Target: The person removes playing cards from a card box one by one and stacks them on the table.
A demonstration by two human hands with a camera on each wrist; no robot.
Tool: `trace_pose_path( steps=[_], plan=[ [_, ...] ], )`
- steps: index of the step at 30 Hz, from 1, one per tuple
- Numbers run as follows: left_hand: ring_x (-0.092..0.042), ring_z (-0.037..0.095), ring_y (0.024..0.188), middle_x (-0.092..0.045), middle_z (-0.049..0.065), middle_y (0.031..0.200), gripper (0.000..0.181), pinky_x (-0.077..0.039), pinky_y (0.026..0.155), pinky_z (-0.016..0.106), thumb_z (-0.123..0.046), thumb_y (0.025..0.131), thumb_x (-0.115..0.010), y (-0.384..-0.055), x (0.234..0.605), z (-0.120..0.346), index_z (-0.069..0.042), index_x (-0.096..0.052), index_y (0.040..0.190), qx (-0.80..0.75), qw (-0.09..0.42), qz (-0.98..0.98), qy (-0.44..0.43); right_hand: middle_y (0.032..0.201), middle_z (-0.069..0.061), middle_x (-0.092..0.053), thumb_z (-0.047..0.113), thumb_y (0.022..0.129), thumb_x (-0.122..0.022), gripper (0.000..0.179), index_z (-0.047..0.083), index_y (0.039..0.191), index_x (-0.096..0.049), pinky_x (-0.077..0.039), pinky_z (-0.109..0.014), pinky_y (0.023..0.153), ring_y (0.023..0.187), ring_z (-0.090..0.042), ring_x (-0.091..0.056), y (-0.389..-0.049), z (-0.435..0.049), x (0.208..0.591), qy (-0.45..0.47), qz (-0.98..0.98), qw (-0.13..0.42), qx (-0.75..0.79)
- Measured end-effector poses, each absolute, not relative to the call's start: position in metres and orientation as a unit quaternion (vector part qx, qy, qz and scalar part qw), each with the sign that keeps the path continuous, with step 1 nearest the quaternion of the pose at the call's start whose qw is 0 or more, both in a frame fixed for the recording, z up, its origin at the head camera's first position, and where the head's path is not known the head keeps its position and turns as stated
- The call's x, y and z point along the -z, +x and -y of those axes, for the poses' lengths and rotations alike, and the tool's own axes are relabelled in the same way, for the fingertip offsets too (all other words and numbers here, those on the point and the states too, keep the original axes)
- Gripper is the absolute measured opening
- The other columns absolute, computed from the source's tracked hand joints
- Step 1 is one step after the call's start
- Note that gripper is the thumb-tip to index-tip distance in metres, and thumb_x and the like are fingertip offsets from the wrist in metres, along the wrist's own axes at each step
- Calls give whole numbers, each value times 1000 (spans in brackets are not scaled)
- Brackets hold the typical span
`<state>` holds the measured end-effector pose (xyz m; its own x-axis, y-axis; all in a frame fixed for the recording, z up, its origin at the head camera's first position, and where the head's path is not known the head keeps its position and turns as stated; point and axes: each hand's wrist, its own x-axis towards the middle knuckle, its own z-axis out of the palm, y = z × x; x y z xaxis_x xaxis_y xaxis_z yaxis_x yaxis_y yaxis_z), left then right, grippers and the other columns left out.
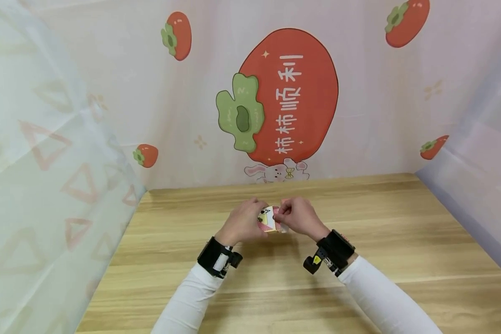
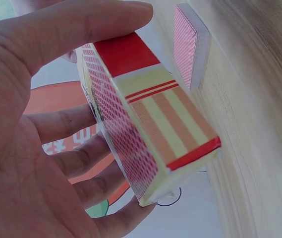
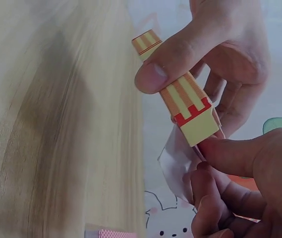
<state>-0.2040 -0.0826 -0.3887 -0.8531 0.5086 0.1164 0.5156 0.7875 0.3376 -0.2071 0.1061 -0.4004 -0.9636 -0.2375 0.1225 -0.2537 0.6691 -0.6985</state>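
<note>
We count two hands and one card box (image 2: 150, 114) between them, raised above the table (image 1: 271, 287). The left hand (image 1: 244, 222) has its fingers clamped on the box: the thumb presses one narrow side, and all four fingers lie along the opposite side. The right hand (image 1: 302, 217) works at the end of the box away from the left palm — its thumb and bent forefinger pinch there, closed on one pale flap (image 3: 175, 163) that hangs beside the box end. Whether that flap is card or wrapping, we cannot tell. On the box, facing up between the two sets of fingers, we see one printed black letter A; the narrow sides carry stripes and red bands.

One stack of cards (image 2: 190, 47) with a red-patterned back sits on the table, to the right of the right fingers and well apart from the left ones. Behind the fingers we find two black wrist straps, left (image 1: 215, 257) and right (image 1: 336, 250), and two white sleeves (image 1: 188, 297). Beyond the fingertips hangs a wall cloth (image 1: 359, 116) — one large red fruit, four small ones and one rabbit are printed on it.
</note>
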Motion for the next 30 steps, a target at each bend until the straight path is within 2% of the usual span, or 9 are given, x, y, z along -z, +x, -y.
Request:
trace_pose_path(
  steps=[10,18,25,30],
  plan=[
    [-47,12,87,-50,-2,103,69,-40,69,28,-33,58,-82,-205,384,80,-12,-56,118,178,13,946,-270,68,1,-60,26,82,-66,17,15,69,-64,-34,-29,54,65,-17,-49,-208,-111,395,125,890,-39,-436],
    [-47,13,86,-51,-1,102,68,-41,70,28,-33,59,-82,-203,383,80,-12,-56,118,171,11,947,-270,70,-2,-62,27,84,-65,17,16,71,-67,-34,-29,53,70,-18,-49,-207,-113,395,115,890,-44,-440],
    [-47,13,85,-50,-1,100,69,-40,70,28,-32,59,-82,-204,383,79,-11,-56,119,179,9,947,-267,77,-2,-60,25,85,-63,15,12,82,-68,-37,-29,54,70,-18,-48,-207,-115,394,90,882,-49,-460],
    [-47,13,85,-50,-1,100,69,-41,69,28,-32,58,-82,-204,381,79,-10,-57,118,186,13,947,-260,82,-4,-59,23,88,-58,17,10,83,-67,-38,-31,58,70,-20,-48,-207,-120,391,91,873,-57,-477]
  ],
)
